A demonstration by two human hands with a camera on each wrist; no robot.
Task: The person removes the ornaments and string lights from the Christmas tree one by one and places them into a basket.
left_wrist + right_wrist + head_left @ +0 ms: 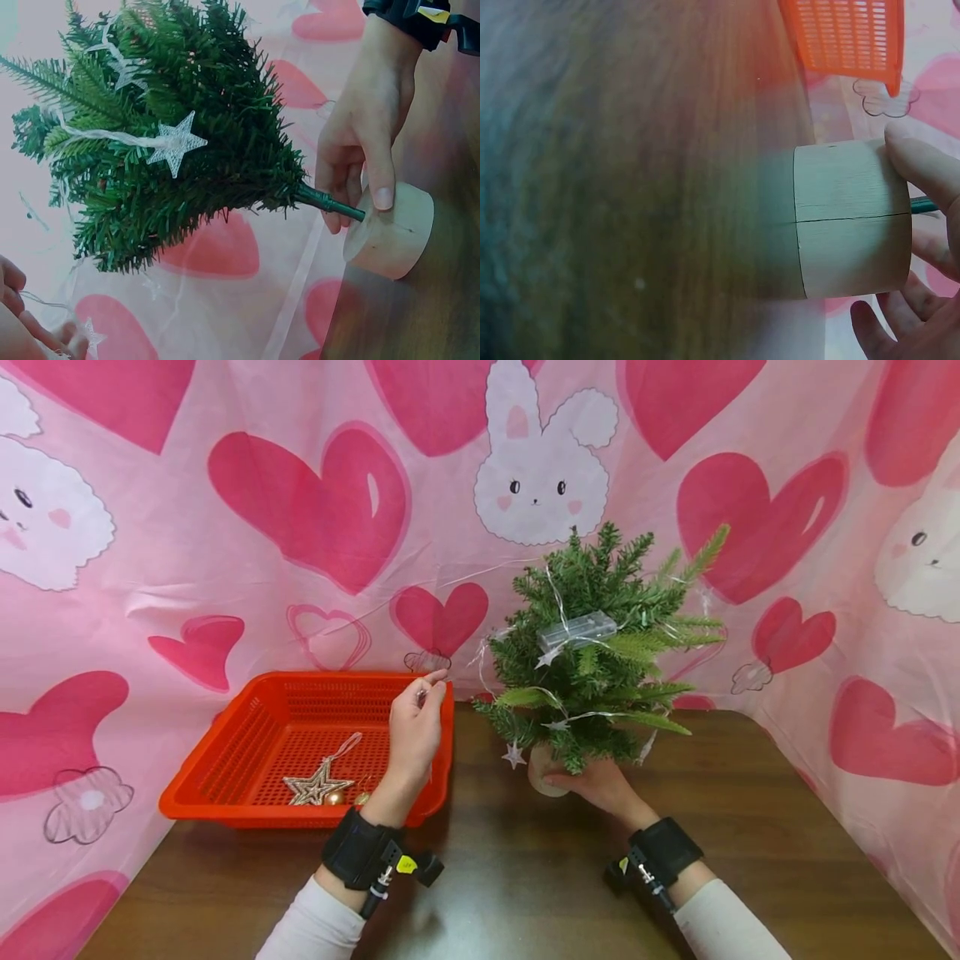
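A small artificial Christmas tree (592, 693) stands upright on a round wooden base (397, 232). My right hand (603, 789) grips that base, its thumb on the top near the green stem (330, 201). A string of clear star lights (177, 144) is draped over the branches, and its transparent battery box (577, 631) rests among them at the front. Left of the tree, my left hand (416, 727) is raised by the basket's right rim. In the left wrist view its fingers (52, 337) pinch the light string's thin wire near a star.
An orange plastic basket (300, 814) sits at the left on the brown wooden table (525, 877). Inside are a glittery star ornament (317, 785) and small gold balls (334, 797). A pink curtain (450, 552) with hearts and rabbits hangs close behind the table.
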